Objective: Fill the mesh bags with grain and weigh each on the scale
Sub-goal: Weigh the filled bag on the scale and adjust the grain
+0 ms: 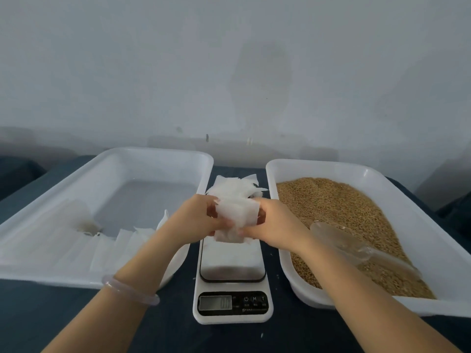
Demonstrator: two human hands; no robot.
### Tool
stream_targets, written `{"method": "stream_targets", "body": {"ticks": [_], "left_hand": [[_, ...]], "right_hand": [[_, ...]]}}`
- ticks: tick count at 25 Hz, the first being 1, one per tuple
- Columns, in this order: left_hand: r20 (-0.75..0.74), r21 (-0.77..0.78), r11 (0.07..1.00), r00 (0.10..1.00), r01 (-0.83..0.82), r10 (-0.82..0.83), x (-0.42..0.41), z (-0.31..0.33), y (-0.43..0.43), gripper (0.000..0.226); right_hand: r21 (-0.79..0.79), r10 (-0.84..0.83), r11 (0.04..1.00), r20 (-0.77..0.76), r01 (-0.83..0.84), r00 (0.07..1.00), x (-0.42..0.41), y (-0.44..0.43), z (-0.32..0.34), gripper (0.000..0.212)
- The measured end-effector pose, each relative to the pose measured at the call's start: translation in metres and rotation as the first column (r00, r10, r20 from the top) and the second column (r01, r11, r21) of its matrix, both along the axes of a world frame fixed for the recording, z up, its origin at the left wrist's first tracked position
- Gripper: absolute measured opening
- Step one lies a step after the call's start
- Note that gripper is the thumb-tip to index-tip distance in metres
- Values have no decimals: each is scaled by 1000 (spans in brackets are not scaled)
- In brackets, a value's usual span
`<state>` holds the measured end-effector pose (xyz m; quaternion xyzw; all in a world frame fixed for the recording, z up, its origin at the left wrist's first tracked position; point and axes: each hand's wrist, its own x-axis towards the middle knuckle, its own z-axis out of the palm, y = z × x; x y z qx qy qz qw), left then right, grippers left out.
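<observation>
Nearest us sits the scale (232, 263). Just above its plate, our left hand (201, 216) and right hand (274, 221) both pinch one empty mesh bag (237, 217), apparently opening it. Next we'd need the scoop (339, 242) lying in the grain (339, 205) beyond.

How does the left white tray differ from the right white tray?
The left tray holds flat white mesh bags and is mostly bare; the right tray is filled with grain, and a clear scoop lies in it. Both are white, rectangular and flank the scale.
</observation>
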<state>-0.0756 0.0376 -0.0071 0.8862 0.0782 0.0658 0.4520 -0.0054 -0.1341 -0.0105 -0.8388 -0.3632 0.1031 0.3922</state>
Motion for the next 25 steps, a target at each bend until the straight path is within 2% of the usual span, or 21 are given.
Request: {"method": "stream_targets", "body": {"ticks": [1,2,4,5,7,9,12,16,19,21,23,25], "left_hand": [[5,128,991,1000,-26,25,1,-2,0,15],[8,245,968,999,-47,46,2,-4,0,18],[-5,491,871,999,-30,37,6,-6,-2,24],[-14,588,809,1000,-5,17,8,-6,-3,25],[-47,685,727,999,46,-19,11,-8,-3,24],[-107,737,670,994,90,-16,12,-13,-3,32],[-140,776,622,990,108,2,14,-18,-6,33],[-94,759,648,996,69,4,15,-21,-9,35],[-52,832,553,999,42,3,16,-27,-14,22],[-100,844,528,995,97,-23,15,-27,-12,21],[-189,832,524,981,184,-46,16,-26,-6,30],[-205,857,474,978,203,-47,16,-29,-5,23]], "right_hand": [[-46,-6,999,56,8,998,0,3,-2,15],[-87,-14,996,104,23,994,0,8,-4,18],[-201,-20,978,146,50,989,0,18,-9,31],[-286,-6,957,164,53,987,-1,23,-10,34],[-444,39,893,244,76,969,0,30,-15,30],[-510,50,851,319,126,946,-1,32,-18,20],[-508,47,853,295,115,954,0,31,-17,31],[-487,80,872,249,54,965,2,27,-13,36],[-530,112,847,245,36,963,-2,27,-11,37],[-560,129,828,241,29,962,-4,28,-11,37],[-593,143,804,260,41,955,-5,30,-9,35],[-619,169,785,252,25,953,-8,31,-9,35]]}}
